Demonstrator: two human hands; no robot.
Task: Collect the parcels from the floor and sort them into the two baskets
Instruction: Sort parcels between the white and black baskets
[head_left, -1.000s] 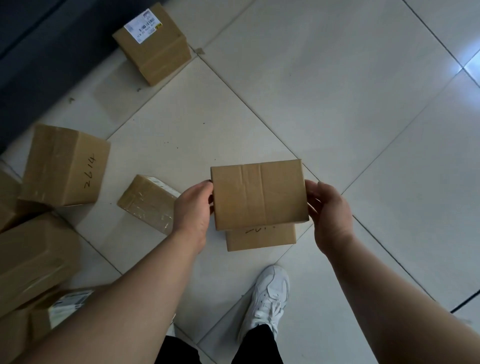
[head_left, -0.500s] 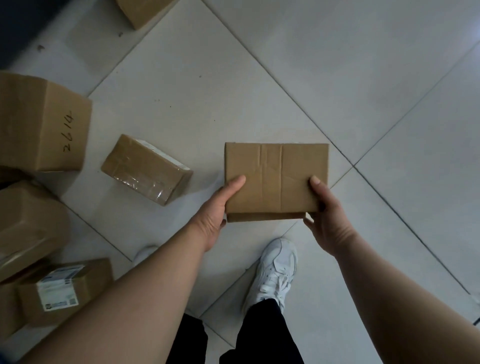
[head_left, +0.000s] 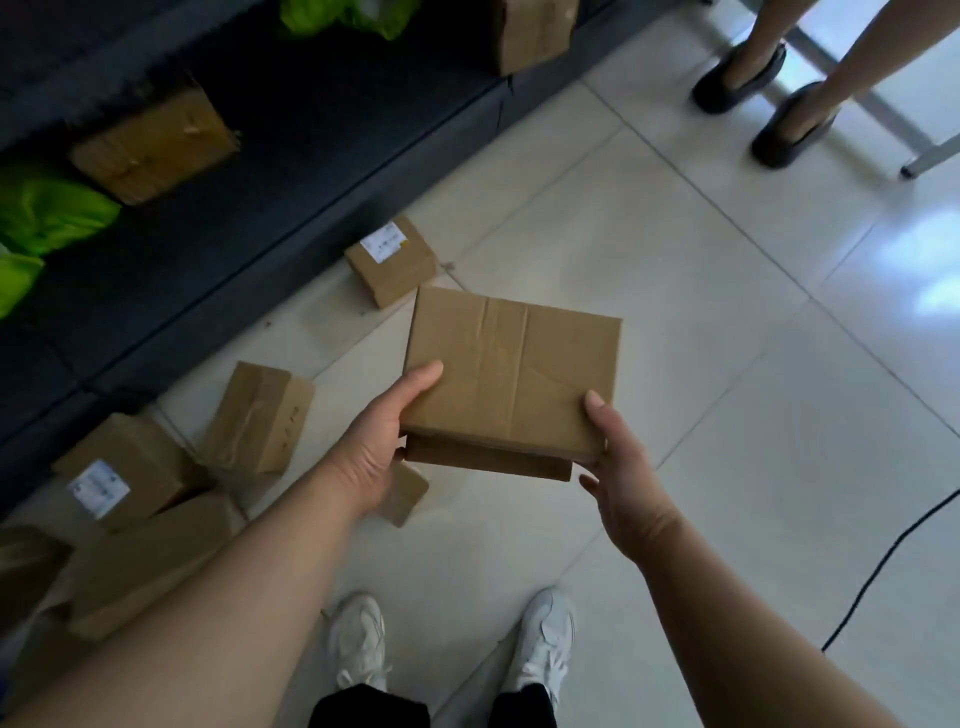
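- One head-worn view; looks forward and steeply down onto the tiled floor (head_left: 701, 322)
- Wide-angle; close above the held parcels (head_left: 511, 374); wearer's shoes (head_left: 543, 644) at the bottom edge

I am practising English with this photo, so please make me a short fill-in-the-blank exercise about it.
1. The left hand and the right hand hold a stack of ____ cardboard parcels.
2. The sneakers on the holder's feet are ____.
3. The bags on the dark shelf are ____.
Missing words: two, white, green.
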